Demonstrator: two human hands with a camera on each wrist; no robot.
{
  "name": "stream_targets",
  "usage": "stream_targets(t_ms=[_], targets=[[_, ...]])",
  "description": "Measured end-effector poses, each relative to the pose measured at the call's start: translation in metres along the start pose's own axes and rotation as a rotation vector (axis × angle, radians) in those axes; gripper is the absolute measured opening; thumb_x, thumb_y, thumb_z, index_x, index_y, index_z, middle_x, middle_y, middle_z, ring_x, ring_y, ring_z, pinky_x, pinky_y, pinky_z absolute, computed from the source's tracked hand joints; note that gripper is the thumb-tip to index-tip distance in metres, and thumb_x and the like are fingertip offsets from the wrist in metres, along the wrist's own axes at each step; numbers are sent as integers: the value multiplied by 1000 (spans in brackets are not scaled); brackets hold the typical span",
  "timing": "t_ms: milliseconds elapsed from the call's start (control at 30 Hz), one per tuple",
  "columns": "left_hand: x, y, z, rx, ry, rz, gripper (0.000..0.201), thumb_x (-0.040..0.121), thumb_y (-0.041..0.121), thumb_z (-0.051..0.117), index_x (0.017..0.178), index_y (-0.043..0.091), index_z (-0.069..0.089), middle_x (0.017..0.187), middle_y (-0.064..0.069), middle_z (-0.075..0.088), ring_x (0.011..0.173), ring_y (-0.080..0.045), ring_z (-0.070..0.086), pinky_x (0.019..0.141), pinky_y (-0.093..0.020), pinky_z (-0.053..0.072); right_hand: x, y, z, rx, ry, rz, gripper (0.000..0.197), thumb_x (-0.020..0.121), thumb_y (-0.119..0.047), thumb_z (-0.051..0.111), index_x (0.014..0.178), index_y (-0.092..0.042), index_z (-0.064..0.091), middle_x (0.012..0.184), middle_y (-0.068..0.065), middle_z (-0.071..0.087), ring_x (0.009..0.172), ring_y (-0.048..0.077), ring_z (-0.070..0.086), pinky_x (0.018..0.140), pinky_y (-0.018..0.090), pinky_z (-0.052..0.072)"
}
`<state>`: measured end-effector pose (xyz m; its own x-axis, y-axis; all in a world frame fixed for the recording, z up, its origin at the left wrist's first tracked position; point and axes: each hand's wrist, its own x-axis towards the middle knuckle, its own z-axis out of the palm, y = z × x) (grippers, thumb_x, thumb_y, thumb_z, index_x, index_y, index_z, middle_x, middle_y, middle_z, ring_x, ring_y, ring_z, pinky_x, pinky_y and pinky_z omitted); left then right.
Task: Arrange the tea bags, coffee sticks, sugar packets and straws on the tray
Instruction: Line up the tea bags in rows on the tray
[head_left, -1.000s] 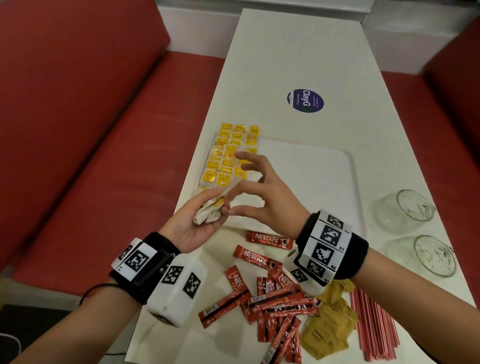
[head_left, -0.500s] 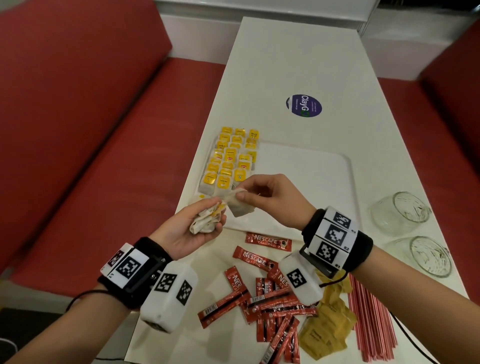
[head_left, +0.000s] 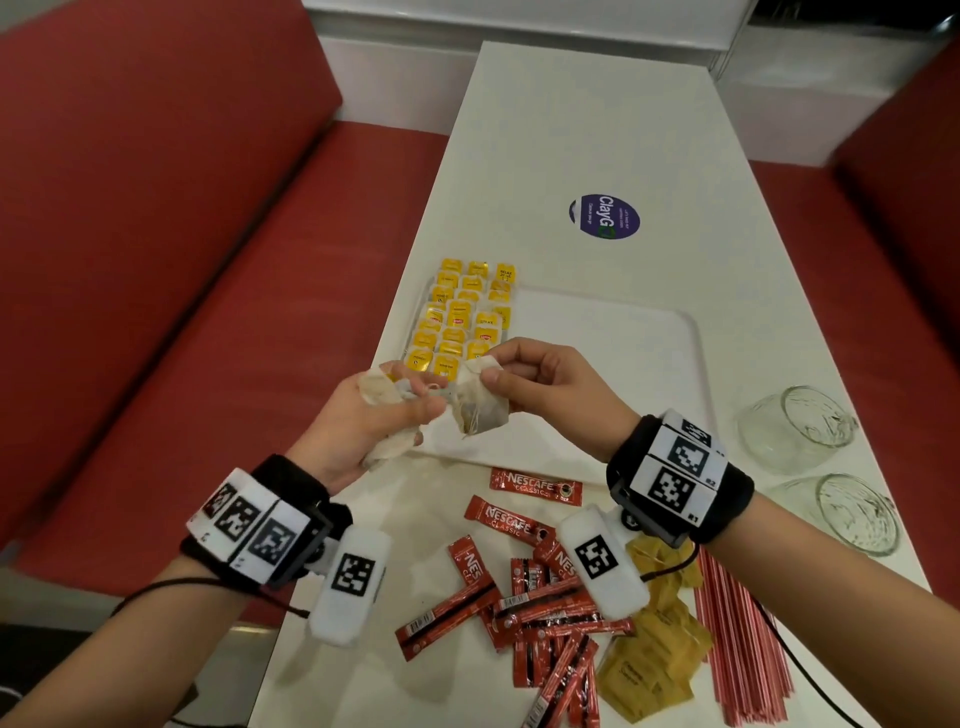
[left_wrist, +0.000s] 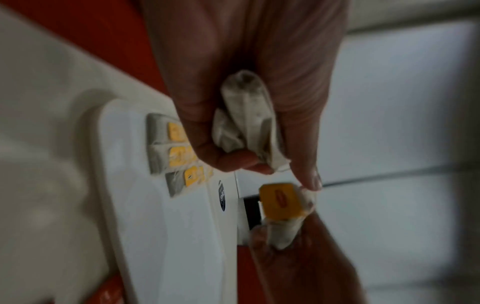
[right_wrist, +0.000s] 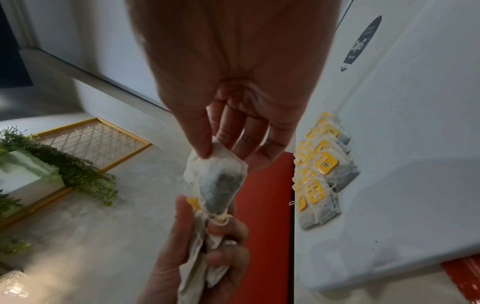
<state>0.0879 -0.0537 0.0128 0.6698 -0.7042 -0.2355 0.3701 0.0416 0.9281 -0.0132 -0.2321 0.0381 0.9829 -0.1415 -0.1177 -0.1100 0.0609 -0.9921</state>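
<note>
My left hand (head_left: 402, 402) grips a crumpled bunch of tea bags (head_left: 382, 387) above the tray's near left corner. My right hand (head_left: 488, 366) pinches the top corner of one tea bag (head_left: 478, 413), which hangs right next to the bunch. The right wrist view shows its thumb and finger on that tea bag (right_wrist: 217, 176), strings trailing to the left hand's bunch (right_wrist: 200, 257). A yellow tag (left_wrist: 281, 200) hangs between the hands. Rows of tea bags (head_left: 462, 317) lie on the white tray (head_left: 597, 353) at its left end. Coffee sticks (head_left: 530, 597), sugar packets (head_left: 654, 649) and red straws (head_left: 743, 649) lie on the table nearer me.
Two glass cups (head_left: 795, 421) (head_left: 852, 514) stand right of the tray near the table's right edge. A round blue sticker (head_left: 604, 216) marks the table beyond the tray. Red bench seats (head_left: 208, 260) flank the narrow white table.
My right hand, fingers spread a second ago, has pinched one tea bag from the left hand's bunch and drawn it up to the right. Both hands have risen slightly.
</note>
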Motion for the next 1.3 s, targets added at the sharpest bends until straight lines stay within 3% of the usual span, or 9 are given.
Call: stream_targets(t_ms=[67,167,300,367,433,767,967,1167,1300], targets=[[3,8,8,214,-48,45,27,48,30,86,68,26,68,85,6,72,70,-5,64,55,-16,48,1,-2,0,18,-7,1,10,91,-4,53,95,-9,61,84,11,67,74,15,65,73,27,55],[7,12,10,306,-187,26,42,57,32,80,97,23,69,75,11,68,63,-1,59,57,-14,46,2,-5,-2,13,-1,-5,9,92,-4,52,94,-8,60,86,16,66,79,22,64,76,31,55],[8,9,10,376,-116,1,17,64,24,85,73,26,71,65,7,64,58,-5,57,56,-19,45,4,-6,-5,-10,50,-6,8,92,-6,52,94,-9,59,87,17,63,75,19,63,71,28,55],[6,6,10,390,-66,13,11,70,14,78,76,13,69,63,4,62,56,-7,56,55,-19,45,5,-5,-6,-20,79,-4,8,92,-6,53,92,-11,59,85,15,63,72,16,63,67,26,55],[4,4,10,356,-22,17,16,72,12,76,80,3,65,62,4,61,54,-7,55,53,-17,44,6,-4,-6,-29,110,5,9,92,-7,53,90,-13,59,84,16,62,70,14,63,65,25,56],[7,-1,27,413,144,109,21,72,14,79,65,15,60,53,9,58,48,-2,51,49,-14,40,4,0,5,43,53,103,10,90,-11,59,100,-10,61,88,15,66,79,19,66,74,32,58],[7,-4,22,526,156,139,44,59,23,87,74,-6,60,64,-4,57,56,-9,48,54,-23,39,5,7,6,12,99,89,19,83,-2,65,102,-2,62,90,19,68,74,19,67,75,33,58],[10,0,17,412,219,86,16,69,19,80,79,14,68,57,10,64,51,-1,55,52,-13,44,6,7,-1,37,125,91,20,80,0,67,99,-5,64,91,19,68,78,22,67,76,32,57],[13,-1,18,384,126,-16,12,73,13,78,75,11,66,58,9,63,51,-2,55,51,-15,44,7,16,1,34,139,113,15,80,-2,68,92,-10,64,85,15,68,73,20,66,74,32,56]])
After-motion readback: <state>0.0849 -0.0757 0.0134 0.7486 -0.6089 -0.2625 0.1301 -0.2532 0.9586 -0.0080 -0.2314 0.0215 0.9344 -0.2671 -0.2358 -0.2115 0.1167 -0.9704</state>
